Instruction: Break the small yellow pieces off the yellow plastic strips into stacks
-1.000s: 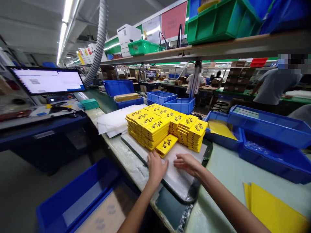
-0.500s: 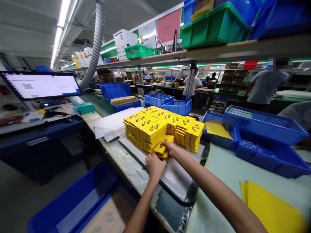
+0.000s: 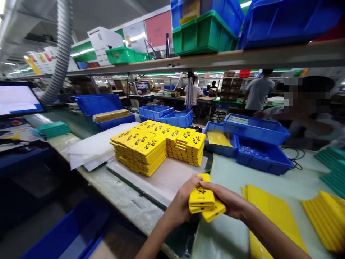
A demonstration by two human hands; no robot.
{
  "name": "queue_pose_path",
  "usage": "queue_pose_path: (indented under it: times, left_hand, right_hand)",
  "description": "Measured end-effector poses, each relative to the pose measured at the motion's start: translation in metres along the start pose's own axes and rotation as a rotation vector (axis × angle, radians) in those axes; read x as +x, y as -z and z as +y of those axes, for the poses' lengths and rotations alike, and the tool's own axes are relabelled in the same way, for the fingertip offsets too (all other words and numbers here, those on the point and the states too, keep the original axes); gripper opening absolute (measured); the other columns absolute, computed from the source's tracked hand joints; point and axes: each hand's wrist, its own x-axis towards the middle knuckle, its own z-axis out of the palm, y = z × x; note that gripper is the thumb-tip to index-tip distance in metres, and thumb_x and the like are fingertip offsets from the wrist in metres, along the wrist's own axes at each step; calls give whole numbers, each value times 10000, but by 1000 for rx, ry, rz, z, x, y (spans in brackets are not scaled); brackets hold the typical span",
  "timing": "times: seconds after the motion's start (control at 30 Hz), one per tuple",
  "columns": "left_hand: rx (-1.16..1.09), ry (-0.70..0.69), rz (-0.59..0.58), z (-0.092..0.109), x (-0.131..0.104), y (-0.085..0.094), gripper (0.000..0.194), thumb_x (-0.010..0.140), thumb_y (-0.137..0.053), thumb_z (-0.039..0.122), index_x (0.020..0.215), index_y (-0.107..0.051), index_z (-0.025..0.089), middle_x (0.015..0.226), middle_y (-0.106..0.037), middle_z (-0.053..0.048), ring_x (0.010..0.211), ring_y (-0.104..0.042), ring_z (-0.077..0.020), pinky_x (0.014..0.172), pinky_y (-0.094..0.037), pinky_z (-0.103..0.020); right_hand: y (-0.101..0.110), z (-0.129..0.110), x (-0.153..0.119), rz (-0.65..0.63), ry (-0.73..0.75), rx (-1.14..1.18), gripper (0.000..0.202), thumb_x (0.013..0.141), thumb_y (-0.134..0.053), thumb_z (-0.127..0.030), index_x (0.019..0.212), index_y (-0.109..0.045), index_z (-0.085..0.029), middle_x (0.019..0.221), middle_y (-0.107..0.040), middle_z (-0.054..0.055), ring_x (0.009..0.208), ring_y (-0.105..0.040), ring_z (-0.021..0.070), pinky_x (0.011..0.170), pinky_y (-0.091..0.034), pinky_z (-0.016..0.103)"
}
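Several small yellow boxes point(image 3: 201, 197) with black print are held between my two hands, above the front edge of a tray point(image 3: 161, 180). My left hand point(image 3: 183, 198) grips them from the left side, fingers wrapped round. From the right, my right hand point(image 3: 229, 199) closes on the same boxes, its thumb across the top one. The lowest box is turned askew, sticking out to the right. Behind them, neat stacks of matching yellow boxes point(image 3: 140, 151) stand on the tray, apart from both hands.
Yellow sheets point(image 3: 272, 216) and a yellow pile point(image 3: 327, 219) lie at the right. Blue bins point(image 3: 262, 158) stand behind, white sheets point(image 3: 91, 144) at the left. A shelf point(image 3: 242, 57) with bins crosses above. A person point(image 3: 304, 111) is at the back right.
Both hands have lifted a small group of yellow boxes away from the stacks and brought them nearer and to the right. The view has turned right, and a person now shows at the right.
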Motion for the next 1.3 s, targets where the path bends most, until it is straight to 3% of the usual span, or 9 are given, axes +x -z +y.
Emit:
queue_pose_path:
  times: [0.13, 0.23, 0.33, 0.43, 0.57, 0.67, 0.8, 0.97, 1.3]
  left_hand:
    - [-415, 118, -173, 12, 24, -37, 494, 776, -836, 293, 1227, -647, 230, 1243, -706, -56, 1153, -679, -277, 1029, -548, -358]
    - [-541, 198, -226, -2, 37, -61, 521, 695, -852, 261, 1162, -623, 246, 1193, -708, -24, 1138, -695, -275, 983, -567, -337]
    - [-513, 196, -316, -14, 48, -79, 614, 698, -815, 284, 1256, -560, 271, 1272, -697, -27, 1208, -686, -288, 1032, -564, -366]
    - [-381, 166, -378, -14, 58, -87, 748, 689, -778, 261, 1386, -510, 277, 1401, -629, -52, 1313, -620, -300, 1130, -520, -396]
    - [-89, 129, -355, 1, 76, -70, 703, 538, -777, 118, 1222, -658, 233, 1293, -622, -83, 1298, -593, -337, 1180, -484, -412]
    - [103, 153, -180, 11, 102, -33, 378, 635, -797, 166, 996, -700, 227, 1168, -647, -69, 1168, -648, -306, 1126, -516, -409]
    - [363, 325, 417, 6, 146, 5, 394, 921, -659, 312, 1243, -545, 116, 1317, -509, -205, 1337, -492, -400, 1217, -334, -606]
    - [496, 466, 760, -28, 168, -27, 797, 815, -850, 376, 1370, -402, 20, 1323, -502, -264, 1321, -511, -418, 1146, -427, -548]
    - [563, 591, 966, -46, 183, -57, 682, 866, -786, 443, 1310, -486, 22, 1271, -543, -255, 1287, -506, -431, 1083, -450, -550]
  right_hand:
    - [59, 18, -65, 170, -26, -283, 757, 924, -447, -844, 986, -798, -176, 893, -763, 126, 762, -731, 248, 608, -603, 325]
    - [95, 38, -89, 395, 237, -417, 653, 888, -631, -748, 1253, -769, -224, 1261, -731, 163, 1213, -678, 333, 939, -606, 422]
    - [105, 53, -85, 379, 448, -451, 1044, 667, -940, -535, 1584, -499, -300, 1586, -534, 147, 1502, -457, 356, 1211, -409, 497]
    - [95, 57, -58, 336, 514, -352, 1171, 504, -1027, -463, 1550, -535, -271, 1499, -618, 159, 1388, -574, 385, 1162, -460, 506]
    - [85, 63, -24, 479, 538, -135, 690, 516, -1001, -511, 1076, -765, -186, 1084, -797, 139, 995, -742, 365, 956, -581, 498]
    - [86, 71, -20, 549, 496, -50, 614, 466, -1023, -455, 944, -745, -189, 957, -805, 102, 898, -741, 340, 869, -601, 475]
    - [85, 73, -27, 561, 482, -14, 634, 414, -1038, -413, 927, -733, -199, 882, -791, 58, 837, -726, 306, 796, -607, 428]
    - [85, 63, -29, 495, 479, -58, 593, 431, -1034, -395, 899, -733, -191, 883, -786, 57, 834, -720, 292, 804, -594, 410]
    - [93, 58, -28, 423, 541, -207, 528, 567, -996, -430, 944, -717, -189, 937, -779, 66, 859, -706, 278, 799, -583, 389]
